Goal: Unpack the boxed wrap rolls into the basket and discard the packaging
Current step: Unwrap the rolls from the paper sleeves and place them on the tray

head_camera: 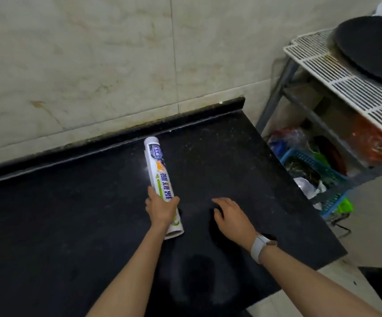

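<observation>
A white wrap roll (160,172) with blue and green print lies lengthwise over the black countertop (71,213), its far end pointing toward the wall. My left hand (161,208) grips the roll near its near end, fingers curled round it. My right hand (230,215) hovers just right of the roll, palm down, fingers relaxed and holding nothing; a white watch is on that wrist. A blue basket (318,168) sits on the lower shelf of the rack to the right. No box is in view.
A grey metal rack (322,124) stands right of the counter, with white wire grids (350,81) and a black round pan (373,44) on top. Bags and clutter fill the lower shelf. The tiled wall (94,65) runs behind the counter. Floor shows at lower right.
</observation>
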`<state>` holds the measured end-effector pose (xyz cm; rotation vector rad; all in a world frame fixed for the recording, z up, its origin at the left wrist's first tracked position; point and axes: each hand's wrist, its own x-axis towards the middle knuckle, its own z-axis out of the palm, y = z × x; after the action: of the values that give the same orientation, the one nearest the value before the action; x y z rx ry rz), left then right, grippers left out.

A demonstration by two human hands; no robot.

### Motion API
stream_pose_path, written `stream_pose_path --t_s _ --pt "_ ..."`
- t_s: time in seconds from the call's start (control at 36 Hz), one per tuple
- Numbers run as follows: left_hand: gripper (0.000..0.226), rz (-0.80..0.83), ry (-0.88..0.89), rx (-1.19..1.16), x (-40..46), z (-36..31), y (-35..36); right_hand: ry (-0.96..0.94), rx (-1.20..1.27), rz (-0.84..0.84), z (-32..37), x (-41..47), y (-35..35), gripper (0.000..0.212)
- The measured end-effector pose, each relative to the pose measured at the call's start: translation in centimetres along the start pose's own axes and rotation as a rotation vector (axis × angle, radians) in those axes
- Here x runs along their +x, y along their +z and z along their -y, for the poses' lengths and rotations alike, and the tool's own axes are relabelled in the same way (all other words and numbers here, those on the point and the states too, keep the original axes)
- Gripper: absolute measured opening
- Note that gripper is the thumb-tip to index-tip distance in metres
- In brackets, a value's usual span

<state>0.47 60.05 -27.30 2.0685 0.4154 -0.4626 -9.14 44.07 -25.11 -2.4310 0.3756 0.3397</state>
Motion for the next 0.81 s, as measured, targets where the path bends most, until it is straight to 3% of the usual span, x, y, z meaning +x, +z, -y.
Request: stream_pose_path --t_s 0.11,0.19,0.33,0.42,0.53,0.67,0.81 --pt "0.072 -0.002 0.107 0.026 -2.0 1.2 -1.1 -0.044 0.269 0.036 2.2 1.9 -1.7 0.037" --pt "0.078 0.010 0.246 0.097 -5.6 1.5 -2.3 -0.051 0.495 0.077 4.4 3.2 -2.3 0.036" --pt "0.085 -0.096 0.351 0.255 -11.7 2.8 -3.5 -0.027 0.875 0.377 7.7 2.6 -2.0 0.017" --pt "0.084 -0.177 0.334 0.309 -15.1 4.5 -3.7 0.001 0.906 0.483 8.2 0.9 -0.6 0.033" --pt "0.080 -0.238 0.309 0.292 -19.1 7.1 -4.2 0.048 0.925 0.572 9.0 -1.7 1.6 0.037" --pt "0.059 -0.369 0.078 -0.135 -23.4 9.6 -6.5 -0.012 0.871 0.722 11.4 -5.3 4.5 0.040" --pt "0.033 -0.407 -0.034 -0.307 -26.4 12.6 -10.3 -0.163 0.767 0.905 14.6 -9.7 7.9 0.042"
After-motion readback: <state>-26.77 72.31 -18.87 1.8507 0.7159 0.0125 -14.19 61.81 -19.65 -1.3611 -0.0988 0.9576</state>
